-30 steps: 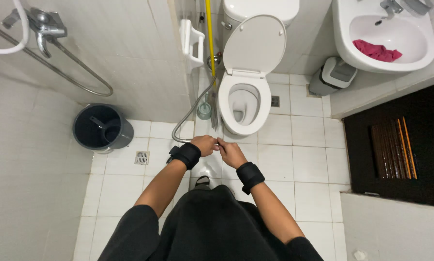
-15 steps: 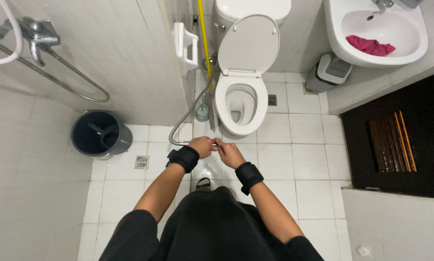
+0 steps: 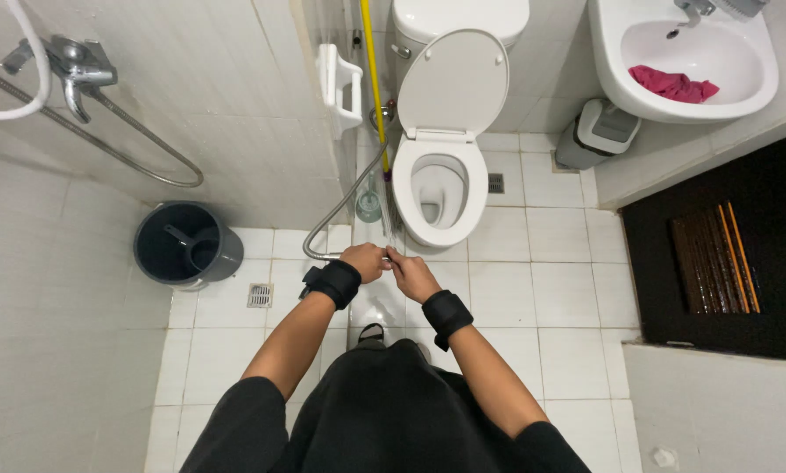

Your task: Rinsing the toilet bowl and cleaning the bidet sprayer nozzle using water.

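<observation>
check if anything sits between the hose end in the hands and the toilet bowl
Nothing visible does. Both hands, left hand and right hand, grip the end of the metal hose just short of the toilet bowl. The lid is up, and only bare floor tile lies between them.

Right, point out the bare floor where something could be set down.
Bare tiles lie right of the toilet, up to the dark mat. More lie between the bucket and the left hand. It is crowded at the hose, where the right hand also is.
</observation>
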